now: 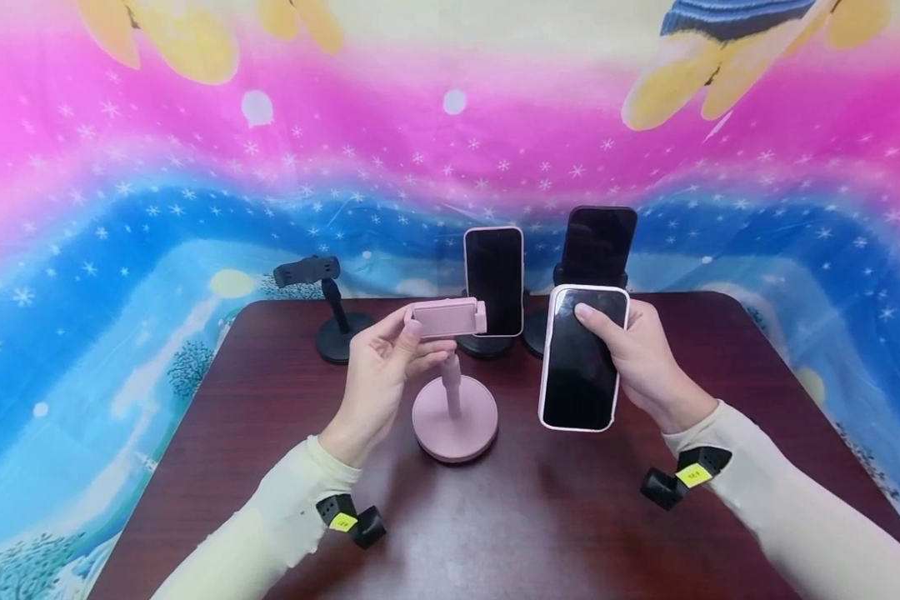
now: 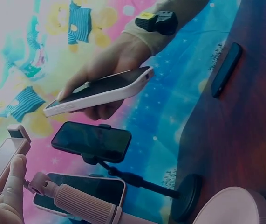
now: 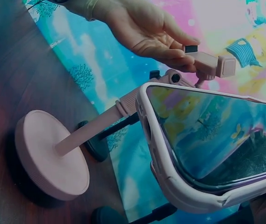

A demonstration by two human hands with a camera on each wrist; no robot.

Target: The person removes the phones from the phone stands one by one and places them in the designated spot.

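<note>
My left hand (image 1: 375, 367) pinches the left end of the clamp on a pink phone stand (image 1: 454, 417), thumb in front and fingers behind and below. The stand's round base rests on the table, and its clamp (image 3: 205, 63) holds no phone. My right hand (image 1: 648, 362) grips a white-cased phone (image 1: 581, 375) in the air, to the right of the stand. Its thumb lies across the dark screen and the other fingers are behind the case. In the left wrist view this phone (image 2: 100, 91) is tilted, clear of the pink clamp.
Behind stand a black phone stand (image 1: 335, 317) with a bare clamp, a phone (image 1: 494, 279) on a stand, and another dark phone (image 1: 600, 242) on a stand. A dark flat object (image 2: 227, 70) lies on the brown table (image 1: 495, 533). A printed cloth (image 1: 420, 150) hangs around the table.
</note>
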